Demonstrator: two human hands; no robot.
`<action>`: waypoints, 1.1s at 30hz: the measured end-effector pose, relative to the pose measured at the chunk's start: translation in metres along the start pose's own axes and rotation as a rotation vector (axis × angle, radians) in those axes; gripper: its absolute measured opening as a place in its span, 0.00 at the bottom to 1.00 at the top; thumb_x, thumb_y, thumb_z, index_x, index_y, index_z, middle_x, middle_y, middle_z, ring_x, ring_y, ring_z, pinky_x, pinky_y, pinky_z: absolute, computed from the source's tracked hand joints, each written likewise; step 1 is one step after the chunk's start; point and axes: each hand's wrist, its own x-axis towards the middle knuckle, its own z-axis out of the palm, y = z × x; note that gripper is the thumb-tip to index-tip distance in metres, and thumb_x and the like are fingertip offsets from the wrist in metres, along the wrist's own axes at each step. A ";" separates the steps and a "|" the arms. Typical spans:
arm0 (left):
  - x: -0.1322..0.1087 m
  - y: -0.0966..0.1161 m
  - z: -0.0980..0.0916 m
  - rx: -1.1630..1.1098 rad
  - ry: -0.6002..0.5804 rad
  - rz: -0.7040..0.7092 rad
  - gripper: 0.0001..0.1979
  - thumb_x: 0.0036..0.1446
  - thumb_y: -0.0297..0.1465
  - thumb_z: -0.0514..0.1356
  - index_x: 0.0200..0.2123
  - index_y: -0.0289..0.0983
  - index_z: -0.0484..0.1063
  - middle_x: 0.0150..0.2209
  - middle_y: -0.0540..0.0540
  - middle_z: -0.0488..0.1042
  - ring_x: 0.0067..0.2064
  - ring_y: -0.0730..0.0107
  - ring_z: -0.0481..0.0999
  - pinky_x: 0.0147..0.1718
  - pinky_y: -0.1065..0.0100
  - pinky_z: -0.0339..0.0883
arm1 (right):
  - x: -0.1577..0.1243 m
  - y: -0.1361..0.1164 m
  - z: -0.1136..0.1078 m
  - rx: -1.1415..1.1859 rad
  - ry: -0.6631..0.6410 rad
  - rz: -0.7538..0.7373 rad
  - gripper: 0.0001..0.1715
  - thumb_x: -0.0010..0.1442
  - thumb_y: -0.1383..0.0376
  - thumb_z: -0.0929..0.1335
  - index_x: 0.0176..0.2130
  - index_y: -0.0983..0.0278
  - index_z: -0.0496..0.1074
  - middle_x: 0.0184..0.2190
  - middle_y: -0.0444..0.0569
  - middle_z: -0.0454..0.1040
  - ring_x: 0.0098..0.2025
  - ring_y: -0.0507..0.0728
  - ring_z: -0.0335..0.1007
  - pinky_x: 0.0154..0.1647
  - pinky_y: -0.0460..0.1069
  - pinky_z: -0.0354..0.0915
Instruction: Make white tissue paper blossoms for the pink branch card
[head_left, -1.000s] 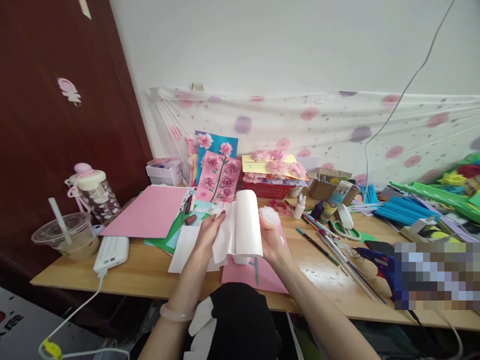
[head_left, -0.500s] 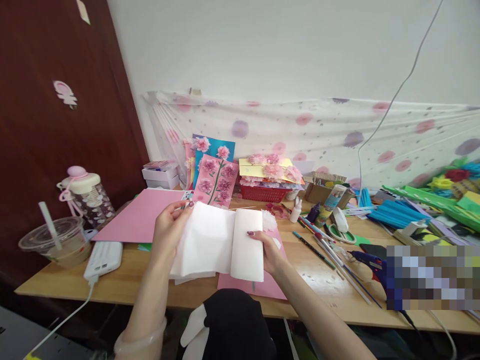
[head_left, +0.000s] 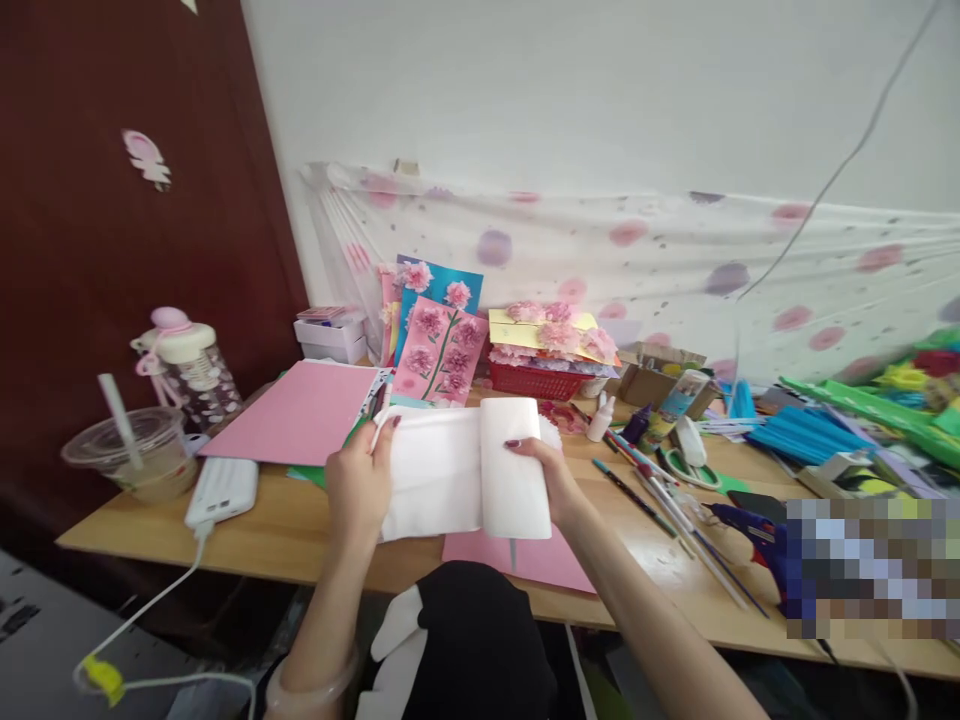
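Note:
A white tissue roll (head_left: 510, 500) is held up over the table, with a flat length of tissue (head_left: 435, 470) drawn out to its left. My right hand (head_left: 551, 475) grips the roll, its thumb on the front face and the other fingers hidden behind. With thumb and fingers closed, my left hand (head_left: 364, 480) pinches the upper left edge of the drawn-out tissue. Below the roll lies a sheet of pink card (head_left: 540, 568), which the tissue partly covers.
Pink card (head_left: 300, 410), a power bank (head_left: 222, 490), a drink cup (head_left: 161, 470) and a bottle (head_left: 195, 370) are on the left. Behind stand flower cards (head_left: 439, 355) and a red basket (head_left: 536, 380). To the right are brushes (head_left: 675, 500) and a glue gun (head_left: 757, 535).
My left hand has moved down and closed more tightly on the tissue edge. The drawn-out length looks flatter and straighter. The whole view has shifted slightly.

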 end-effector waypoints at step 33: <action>0.025 -0.072 -0.025 -0.254 -0.123 -0.353 0.20 0.56 0.46 0.51 0.22 0.36 0.67 0.15 0.52 0.63 0.21 0.70 0.66 0.21 0.70 0.57 | 0.138 -0.061 0.061 -0.081 0.181 -0.467 0.24 0.41 0.58 0.72 0.39 0.62 0.70 0.28 0.47 0.75 0.29 0.60 0.73 0.27 0.54 0.71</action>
